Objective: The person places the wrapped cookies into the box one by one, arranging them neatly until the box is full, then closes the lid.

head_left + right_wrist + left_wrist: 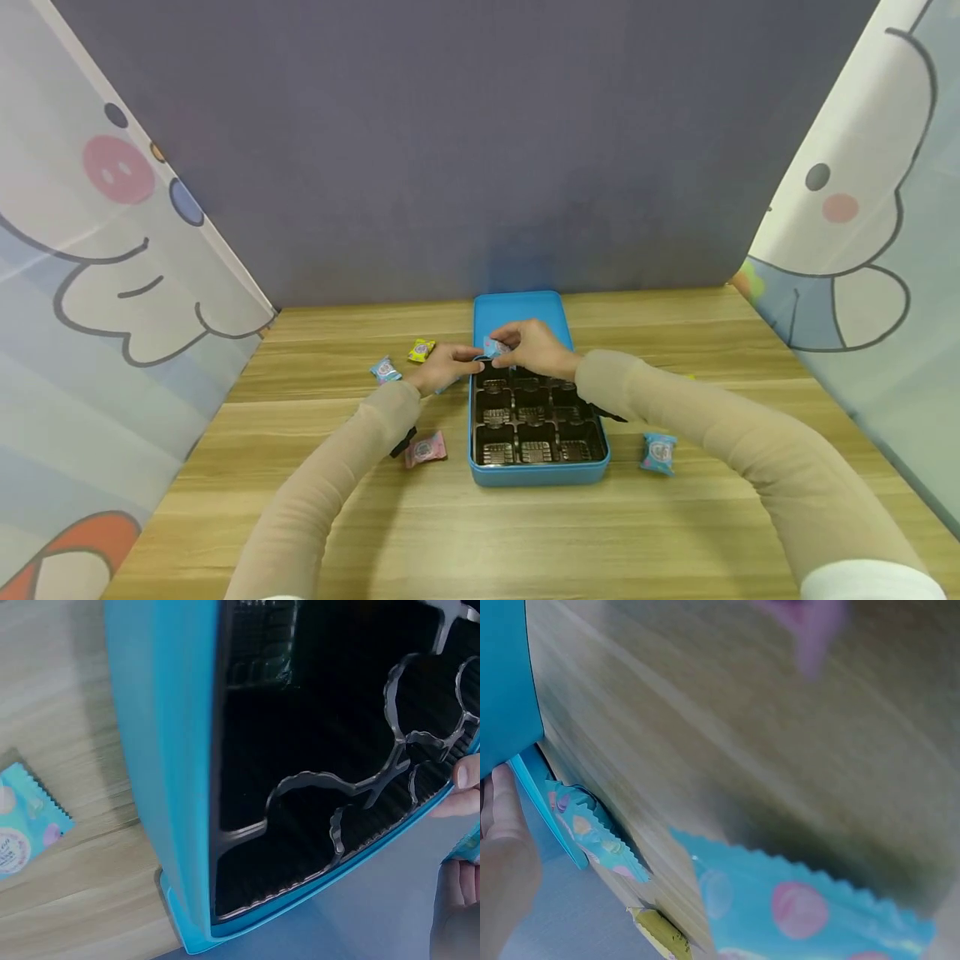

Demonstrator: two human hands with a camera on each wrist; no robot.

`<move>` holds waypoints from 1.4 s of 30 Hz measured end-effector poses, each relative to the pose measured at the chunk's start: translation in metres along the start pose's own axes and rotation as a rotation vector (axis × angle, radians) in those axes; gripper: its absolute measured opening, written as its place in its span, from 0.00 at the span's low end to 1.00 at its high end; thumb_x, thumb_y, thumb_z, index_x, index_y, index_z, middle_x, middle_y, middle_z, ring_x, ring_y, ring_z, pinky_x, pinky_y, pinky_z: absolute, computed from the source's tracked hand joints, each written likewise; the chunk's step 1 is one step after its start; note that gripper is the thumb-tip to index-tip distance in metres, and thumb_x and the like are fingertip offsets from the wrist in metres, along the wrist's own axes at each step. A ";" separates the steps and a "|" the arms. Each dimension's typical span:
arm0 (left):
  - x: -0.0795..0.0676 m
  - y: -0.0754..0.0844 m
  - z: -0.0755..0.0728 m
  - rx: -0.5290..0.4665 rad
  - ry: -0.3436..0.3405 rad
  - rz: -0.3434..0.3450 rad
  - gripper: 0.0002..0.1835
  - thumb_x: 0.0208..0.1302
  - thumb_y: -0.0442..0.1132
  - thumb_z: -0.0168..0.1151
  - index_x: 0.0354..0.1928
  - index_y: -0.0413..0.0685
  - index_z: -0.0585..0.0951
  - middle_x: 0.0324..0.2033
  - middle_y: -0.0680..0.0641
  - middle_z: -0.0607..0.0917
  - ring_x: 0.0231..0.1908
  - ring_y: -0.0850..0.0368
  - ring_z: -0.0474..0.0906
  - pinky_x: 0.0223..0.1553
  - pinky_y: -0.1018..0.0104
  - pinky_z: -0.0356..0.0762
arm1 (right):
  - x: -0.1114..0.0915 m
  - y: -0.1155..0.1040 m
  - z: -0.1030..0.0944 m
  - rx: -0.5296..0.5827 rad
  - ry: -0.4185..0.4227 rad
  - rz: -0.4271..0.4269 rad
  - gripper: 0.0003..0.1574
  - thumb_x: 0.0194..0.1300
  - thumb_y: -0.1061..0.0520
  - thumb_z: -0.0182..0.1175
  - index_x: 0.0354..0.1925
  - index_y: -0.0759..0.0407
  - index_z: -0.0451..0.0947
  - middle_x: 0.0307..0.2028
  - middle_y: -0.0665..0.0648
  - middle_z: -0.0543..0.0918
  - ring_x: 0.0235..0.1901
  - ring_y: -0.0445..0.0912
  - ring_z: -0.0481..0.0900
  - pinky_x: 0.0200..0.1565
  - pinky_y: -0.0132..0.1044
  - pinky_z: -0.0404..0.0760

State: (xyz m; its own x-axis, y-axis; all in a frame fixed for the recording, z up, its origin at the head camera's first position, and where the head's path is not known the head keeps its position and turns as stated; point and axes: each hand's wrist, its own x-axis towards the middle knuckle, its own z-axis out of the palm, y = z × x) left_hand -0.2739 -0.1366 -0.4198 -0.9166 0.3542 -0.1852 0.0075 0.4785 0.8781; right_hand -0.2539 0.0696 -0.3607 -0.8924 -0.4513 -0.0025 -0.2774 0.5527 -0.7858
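Note:
A blue tin box with a dark plastic divided tray inside stands in mid-table, its tray pockets bare where they show. At its back left corner my left hand pinches the rim, thumb inside and fingers behind. My right hand holds a small blue wrapped candy between thumb and fingers, above the box's back edge. In the right wrist view that candy shows only partly at the right edge. Another blue candy lies beside the box, half hidden by my left hand.
The blue lid lies behind the box. To the left are a yellow candy, a blue candy and a pink candy. To the right lies a blue candy; my right sleeve mostly covers something yellow. A grey panel rises behind.

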 end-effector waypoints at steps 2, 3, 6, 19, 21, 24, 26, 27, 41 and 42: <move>-0.001 -0.001 0.000 0.008 0.007 -0.001 0.23 0.61 0.46 0.60 0.59 0.49 0.74 0.61 0.45 0.71 0.62 0.46 0.64 0.61 0.48 0.65 | 0.001 0.000 0.002 0.004 -0.004 0.001 0.31 0.52 0.57 0.68 0.55 0.56 0.74 0.51 0.56 0.79 0.51 0.49 0.76 0.50 0.37 0.77; -0.001 -0.002 0.000 0.009 0.008 -0.001 0.23 0.61 0.46 0.60 0.59 0.49 0.74 0.61 0.45 0.72 0.62 0.46 0.65 0.61 0.49 0.66 | 0.001 0.001 0.003 0.008 -0.009 0.003 0.31 0.51 0.57 0.68 0.55 0.56 0.74 0.50 0.56 0.79 0.51 0.49 0.76 0.50 0.37 0.77; 0.000 -0.004 0.001 0.006 0.007 -0.003 0.23 0.61 0.46 0.60 0.58 0.50 0.74 0.60 0.46 0.72 0.62 0.46 0.65 0.61 0.49 0.66 | 0.001 0.003 0.005 0.012 -0.021 0.002 0.31 0.51 0.58 0.68 0.55 0.58 0.73 0.50 0.57 0.78 0.51 0.50 0.76 0.50 0.37 0.77; 0.005 -0.002 0.010 0.007 0.001 0.026 0.23 0.62 0.45 0.60 0.58 0.46 0.74 0.59 0.45 0.73 0.61 0.46 0.67 0.60 0.50 0.68 | 0.002 0.013 0.014 -0.021 -0.028 0.014 0.30 0.50 0.61 0.69 0.53 0.60 0.73 0.46 0.57 0.79 0.47 0.49 0.76 0.47 0.38 0.78; 0.005 -0.003 0.011 0.001 0.014 0.030 0.22 0.62 0.44 0.60 0.57 0.46 0.75 0.58 0.45 0.74 0.60 0.46 0.68 0.60 0.50 0.68 | 0.003 0.012 0.016 -0.022 -0.030 0.002 0.29 0.50 0.61 0.69 0.52 0.60 0.73 0.45 0.57 0.79 0.46 0.49 0.76 0.47 0.38 0.78; 0.004 -0.004 0.012 0.003 0.028 0.038 0.20 0.62 0.43 0.60 0.56 0.47 0.76 0.57 0.45 0.76 0.59 0.47 0.70 0.59 0.52 0.70 | 0.004 0.012 0.018 -0.020 -0.045 -0.004 0.29 0.49 0.62 0.69 0.51 0.61 0.73 0.45 0.57 0.79 0.46 0.49 0.76 0.47 0.38 0.78; 0.003 -0.004 0.013 0.015 0.031 0.036 0.20 0.62 0.43 0.60 0.56 0.48 0.77 0.56 0.46 0.76 0.58 0.48 0.70 0.58 0.53 0.71 | 0.004 0.012 0.019 -0.012 -0.058 0.009 0.29 0.49 0.62 0.69 0.51 0.61 0.73 0.44 0.57 0.78 0.46 0.49 0.76 0.47 0.38 0.78; 0.003 -0.004 0.013 0.021 0.031 0.037 0.20 0.62 0.43 0.59 0.56 0.48 0.77 0.56 0.46 0.76 0.58 0.48 0.70 0.58 0.53 0.71 | 0.003 0.013 0.019 -0.011 -0.062 0.017 0.29 0.49 0.62 0.69 0.51 0.60 0.73 0.44 0.57 0.78 0.46 0.49 0.76 0.47 0.38 0.78; 0.008 0.006 0.011 0.037 0.018 0.019 0.21 0.62 0.47 0.59 0.58 0.55 0.75 0.60 0.47 0.73 0.62 0.46 0.65 0.60 0.47 0.67 | 0.004 0.017 0.008 -0.062 -0.109 0.010 0.30 0.50 0.63 0.69 0.52 0.61 0.71 0.47 0.59 0.76 0.49 0.51 0.75 0.50 0.38 0.77; 0.008 0.006 0.011 0.038 0.024 0.018 0.21 0.62 0.47 0.59 0.57 0.56 0.76 0.60 0.48 0.73 0.62 0.47 0.65 0.60 0.47 0.67 | 0.004 0.017 0.008 -0.070 -0.111 0.004 0.30 0.49 0.63 0.69 0.52 0.61 0.71 0.47 0.59 0.77 0.49 0.51 0.75 0.50 0.38 0.77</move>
State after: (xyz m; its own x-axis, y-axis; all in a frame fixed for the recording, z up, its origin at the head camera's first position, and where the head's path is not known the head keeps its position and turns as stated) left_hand -0.2766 -0.1221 -0.4210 -0.9254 0.3444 -0.1584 0.0393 0.5027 0.8636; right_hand -0.2596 0.0711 -0.3787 -0.8497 -0.5215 -0.0776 -0.3012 0.6009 -0.7404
